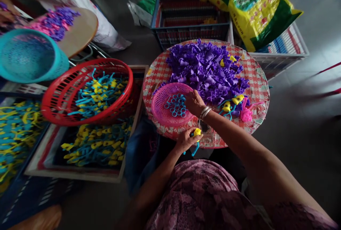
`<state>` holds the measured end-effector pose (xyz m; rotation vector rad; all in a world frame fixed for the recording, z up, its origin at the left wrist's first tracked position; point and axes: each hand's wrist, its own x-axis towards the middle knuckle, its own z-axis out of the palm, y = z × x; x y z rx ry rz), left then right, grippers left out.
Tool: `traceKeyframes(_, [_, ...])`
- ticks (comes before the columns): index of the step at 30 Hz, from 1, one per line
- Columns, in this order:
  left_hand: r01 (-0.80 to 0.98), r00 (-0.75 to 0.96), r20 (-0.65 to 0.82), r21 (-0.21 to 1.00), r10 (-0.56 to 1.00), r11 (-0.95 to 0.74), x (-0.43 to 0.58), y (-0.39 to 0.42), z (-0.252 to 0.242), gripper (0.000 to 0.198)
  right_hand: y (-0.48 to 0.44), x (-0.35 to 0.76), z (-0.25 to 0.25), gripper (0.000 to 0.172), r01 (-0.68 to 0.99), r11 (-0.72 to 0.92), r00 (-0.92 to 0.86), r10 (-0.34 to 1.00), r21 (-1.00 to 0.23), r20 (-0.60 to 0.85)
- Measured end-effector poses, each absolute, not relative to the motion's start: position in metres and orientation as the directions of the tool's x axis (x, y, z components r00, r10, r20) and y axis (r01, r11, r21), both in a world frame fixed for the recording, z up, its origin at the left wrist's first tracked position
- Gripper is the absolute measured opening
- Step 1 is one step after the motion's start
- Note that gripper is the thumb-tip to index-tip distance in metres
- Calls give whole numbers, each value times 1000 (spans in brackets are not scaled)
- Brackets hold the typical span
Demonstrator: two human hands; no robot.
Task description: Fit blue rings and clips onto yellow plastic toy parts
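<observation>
My left hand (186,140) is closed around a yellow and blue plastic toy part (197,132) at the near edge of the round table. The part's blue strips hang below my fingers. My right hand (195,102), with bangles at the wrist, reaches over the right side of a pink perforated basket (162,118). Its fingers curl down beside small blue rings (178,105); whatever they pinch is hidden. Behind the basket lies a heap of purple plastic pieces (205,68). Right of my right hand are yellow and blue parts (226,106) and a pink plastic piece (246,113).
A red basket (53,111) of yellow and blue parts rests on a crate (80,175) holding more. A turquoise basket (60,63) stands at left. Beyond the checkered round table (157,64) are a dark crate (186,32) and a yellow-green sack (259,20). Another person's hand (10,11) shows far left.
</observation>
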<state>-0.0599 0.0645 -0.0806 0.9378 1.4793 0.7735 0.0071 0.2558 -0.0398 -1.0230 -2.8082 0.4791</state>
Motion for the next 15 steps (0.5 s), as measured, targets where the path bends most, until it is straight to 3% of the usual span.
traceKeyframes(6, [145,16,-459,880,888,452,-63,65,-83,52,259,-17,-53,24,655,685,-728,685,-320,-24])
traceKeyframes(11, [145,10,-427,895,904,421,-61,64,-92,51,247,0,-18,25,623,718,-749,662,-310,31])
traceKeyframes(13, [126,21,-431,896,902,425,-61,64,-92,51,234,26,-4,23,617,711,-734,675,-336,79])
traceKeyframes(15, [109,31,-435,896,900,430,-62,65,-91,50,215,62,0,20,602,650,-649,737,-463,190])
